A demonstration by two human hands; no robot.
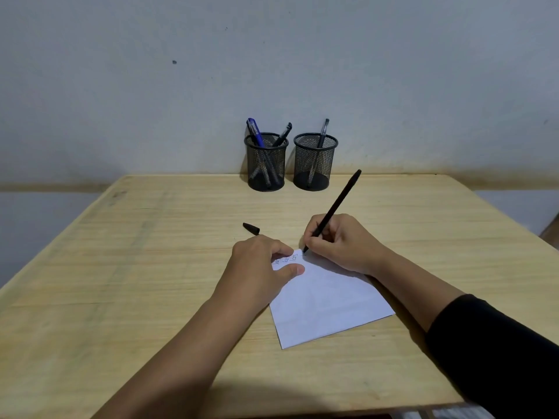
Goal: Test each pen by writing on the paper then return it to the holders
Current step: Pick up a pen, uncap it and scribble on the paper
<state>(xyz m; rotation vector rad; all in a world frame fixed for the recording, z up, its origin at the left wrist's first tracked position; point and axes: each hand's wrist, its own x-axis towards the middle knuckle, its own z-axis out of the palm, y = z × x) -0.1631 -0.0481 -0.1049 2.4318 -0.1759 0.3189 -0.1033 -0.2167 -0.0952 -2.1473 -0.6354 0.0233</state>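
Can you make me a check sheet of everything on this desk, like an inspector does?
Surface: light wooden table, pushed up to a pale wall.
Job's things: slim black pen with its tip on the far corner of the white sheet of paper, beside small scribbles; left black mesh holder has a blue pen and dark pens; right black mesh holder has one pen.
Clutter: black pen cap lying on the table beyond the left hand.
Grippers: right hand grips the black pen; left hand presses the paper down.
Cables: nothing seen.
Surroundings: pale wall with small dark specks.
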